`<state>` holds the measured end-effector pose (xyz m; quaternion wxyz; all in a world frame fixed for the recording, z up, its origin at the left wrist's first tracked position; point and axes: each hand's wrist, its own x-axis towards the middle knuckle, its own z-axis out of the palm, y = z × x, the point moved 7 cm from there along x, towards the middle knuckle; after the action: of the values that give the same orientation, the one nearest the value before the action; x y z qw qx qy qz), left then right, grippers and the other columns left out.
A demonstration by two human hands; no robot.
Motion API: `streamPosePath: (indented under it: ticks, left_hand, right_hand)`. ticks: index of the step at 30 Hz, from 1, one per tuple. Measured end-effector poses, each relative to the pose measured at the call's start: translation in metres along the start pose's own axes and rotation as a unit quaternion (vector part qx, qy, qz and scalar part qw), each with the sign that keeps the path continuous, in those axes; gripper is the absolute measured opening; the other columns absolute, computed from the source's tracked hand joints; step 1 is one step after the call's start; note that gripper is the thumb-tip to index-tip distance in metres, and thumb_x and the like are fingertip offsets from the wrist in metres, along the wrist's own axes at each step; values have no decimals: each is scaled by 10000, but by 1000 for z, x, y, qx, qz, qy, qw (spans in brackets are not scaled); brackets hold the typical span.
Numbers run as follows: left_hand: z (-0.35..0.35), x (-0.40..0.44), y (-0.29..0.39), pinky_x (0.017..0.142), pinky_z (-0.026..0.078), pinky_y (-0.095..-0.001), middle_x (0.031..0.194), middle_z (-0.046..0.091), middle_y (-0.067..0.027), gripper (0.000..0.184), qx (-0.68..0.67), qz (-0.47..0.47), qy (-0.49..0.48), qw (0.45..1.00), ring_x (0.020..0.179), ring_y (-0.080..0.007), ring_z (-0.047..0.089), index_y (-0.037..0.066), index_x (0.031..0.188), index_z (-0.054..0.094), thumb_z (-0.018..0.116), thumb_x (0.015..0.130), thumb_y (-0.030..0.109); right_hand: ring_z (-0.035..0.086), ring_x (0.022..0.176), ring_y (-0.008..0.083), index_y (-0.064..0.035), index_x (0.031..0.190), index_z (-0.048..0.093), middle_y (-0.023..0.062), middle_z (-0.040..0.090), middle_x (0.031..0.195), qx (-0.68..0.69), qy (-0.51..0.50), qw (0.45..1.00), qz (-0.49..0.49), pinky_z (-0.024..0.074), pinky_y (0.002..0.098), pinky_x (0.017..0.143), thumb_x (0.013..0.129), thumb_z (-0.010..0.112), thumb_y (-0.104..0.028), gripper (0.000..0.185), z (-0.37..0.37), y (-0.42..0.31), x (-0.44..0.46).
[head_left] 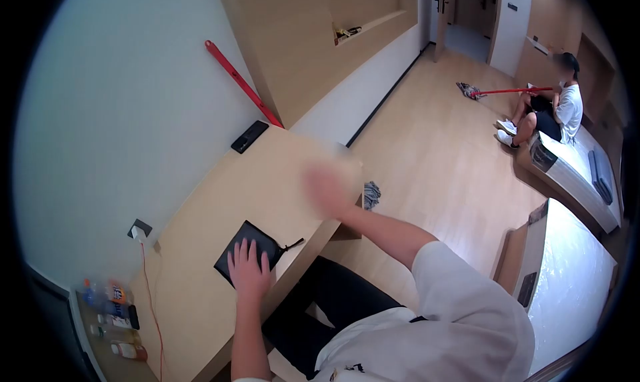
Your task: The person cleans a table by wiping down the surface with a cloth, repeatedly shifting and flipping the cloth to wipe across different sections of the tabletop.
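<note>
White wall [100,135] rises on the left and meets the back edge of a pale wood-grain desk [200,209], whose front edge runs past the person's lap. Close to that front edge lies a flat black case [268,243], rectangular with neat straight sides, turned askew to the desk. Toward the wall and the far corner the desktop stretches broadly, with room for sliding; on the lap side only a narrow margin separates the case from the drop. The left hand [251,269] rests palm-down on it, fingers extended and slightly parted. The right hand [328,187] is raised near the front edge, farther along, too blurred to tell whether it is wide, narrow or holding anything. A black phone [250,137] lies against the wall at the far end. Smallest is the case's dark strap [293,245], reaching from one corner toward the front edge.
</note>
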<state>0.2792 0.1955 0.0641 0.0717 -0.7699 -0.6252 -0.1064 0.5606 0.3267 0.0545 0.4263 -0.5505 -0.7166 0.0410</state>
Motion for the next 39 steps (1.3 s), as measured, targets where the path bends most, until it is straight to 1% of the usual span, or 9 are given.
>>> streamPosePath:
  ticks: [7,11,17,21,25,26,31,34,39]
  left_hand:
    - [-21,-143,-30,1204,326,-589,1557,507,-202,674,5,-101,31,994,1460,-422,442,39,1487,531,745,919,332]
    - [-26,-164,-26,1160,382,-579,1498,567,-190,602,20,-105,64,992,1396,-438,503,52,1430,590,787,879,194]
    - [-28,-175,-21,1106,430,-568,1393,650,-157,449,26,-104,145,984,1306,-438,572,54,1317,671,749,875,75]
    - [-28,-179,-22,1100,429,-574,1365,660,-143,398,33,-116,149,981,1310,-429,572,58,1277,689,716,880,39]
    - [-28,-188,-29,1117,405,-577,1365,657,-134,349,37,-126,199,971,1339,-432,547,24,1237,677,668,889,-1]
    - [-33,-188,-26,1120,399,-578,1367,656,-133,334,22,-131,209,969,1349,-433,539,15,1223,671,655,891,-9]
    - [-58,-181,-10,1079,427,-520,1251,653,-220,261,-134,-133,267,945,1230,-438,568,-35,1207,635,592,950,-32]
    - [-68,-169,7,976,497,-450,1164,658,-225,214,-162,-128,266,942,1097,-383,625,-58,1205,625,566,1009,2]
    - [-67,-132,19,798,538,-354,1024,666,-204,218,-409,-218,247,851,925,-264,676,-76,1208,613,569,1055,73]
  right_hand:
    - [525,1365,337,-209,1355,648,130,590,1428,74,-111,946,-295,318,573,1202,958,687,-463,473,28,-106,-100]
    - [490,1408,356,-215,1393,613,129,555,1475,94,-183,945,-253,290,589,1221,873,754,-529,623,31,-112,-107]
    - [470,1429,351,-205,1449,556,95,467,1571,99,-241,912,-317,270,598,1235,783,850,-456,771,22,-158,-115]
    - [493,1414,278,-184,1387,618,25,557,1511,102,-194,900,-377,336,547,1220,832,804,-331,604,40,-169,-134]
    - [641,1107,214,-145,1159,746,-19,738,1212,172,-99,890,-410,466,452,1082,800,752,-219,366,31,-162,-141]
    - [648,981,196,-141,1082,769,-29,758,1086,197,-71,891,-403,488,421,1006,769,739,-181,317,18,-166,-138]
    - [645,918,240,-130,1130,764,23,728,985,271,-149,910,-274,502,401,905,876,753,-147,256,-10,-156,-117]
    - [640,889,266,-119,1163,760,51,714,949,305,-178,910,-216,505,405,853,923,755,-149,242,-38,-148,-103]
    - [655,954,295,-100,1171,742,94,730,1001,277,-245,917,-147,507,400,897,980,710,-207,221,-79,-136,-80]
